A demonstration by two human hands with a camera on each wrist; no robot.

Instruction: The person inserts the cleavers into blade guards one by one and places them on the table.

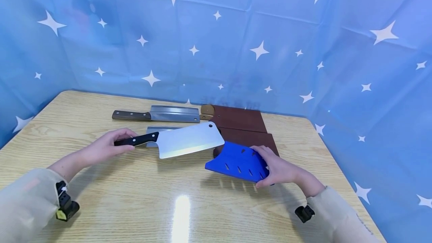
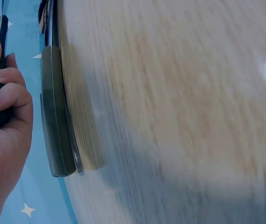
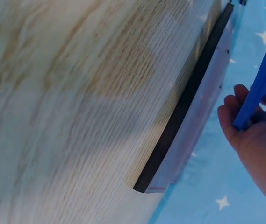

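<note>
My left hand [image 1: 109, 143] grips the black riveted handle of a cleaver [image 1: 190, 140], its broad blade pointing right above the table. The left wrist view shows the fingers curled round that handle [image 2: 0, 63]. On the right, my right hand [image 1: 278, 170] pinches a blue blade sheath [image 1: 233, 160] with small triangular cutouts, thumb at the near edge and fingers over the far side. The blade's far end comes right up to the sheath's left corner in the head view. In the right wrist view the sheath [image 3: 263, 70] is seen edge-on between thumb and fingers.
Behind lies a second cleaver [image 1: 175, 114] with a dark wooden handle. Another blade [image 1: 162, 128] is mostly hidden under the held cleaver. Two brown sheaths [image 1: 239, 117] lie side by side at the back right. A starred blue curtain [image 1: 202, 29] hangs behind the wooden table [image 1: 135, 205].
</note>
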